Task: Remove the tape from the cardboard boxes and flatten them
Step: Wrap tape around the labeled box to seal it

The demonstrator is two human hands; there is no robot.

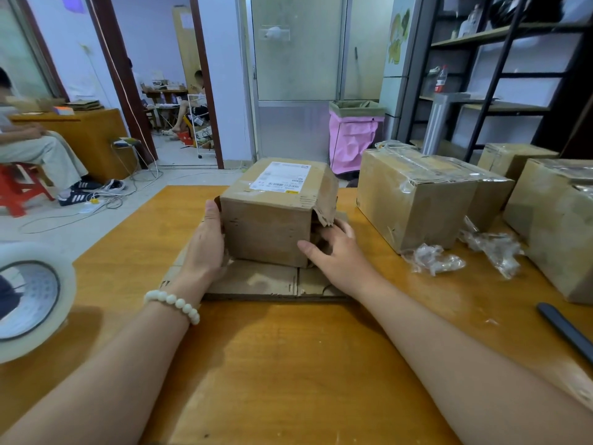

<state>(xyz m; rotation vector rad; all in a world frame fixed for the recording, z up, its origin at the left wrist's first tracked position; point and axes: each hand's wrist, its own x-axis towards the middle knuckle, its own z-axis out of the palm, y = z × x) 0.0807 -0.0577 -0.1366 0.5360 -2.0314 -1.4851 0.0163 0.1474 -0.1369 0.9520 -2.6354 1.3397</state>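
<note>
The box (pixel 266 226) sat on flat cardboard (pixel 256 281) on the counter (pixel 288 364). Your left grip (pixel 207 242) lay flat against its side, holding nothing. Your right grip (pixel 333 248) curled into its torn end. You seemed ready to flatten it; next, push the sides in.

A big roll of clear tape (pixel 29 300) sits well to the left of the left hand (pixel 205 248), at the rim of the orange wooden surface (pixel 288 364). A slim dark handle (pixel 564 330) lies on the surface well right of the right hand (pixel 337 252). Far beyond that hand, a pink-lined bin (pixel 349 142) stands beside a black shelf rack (pixel 500 35) holding bottles. Far beyond the left hand, a person (pixel 41 155) sits on a red stool (pixel 19 191) by a wooden desk (pixel 96 133), with white cables (pixel 109 200) on the floor.
</note>
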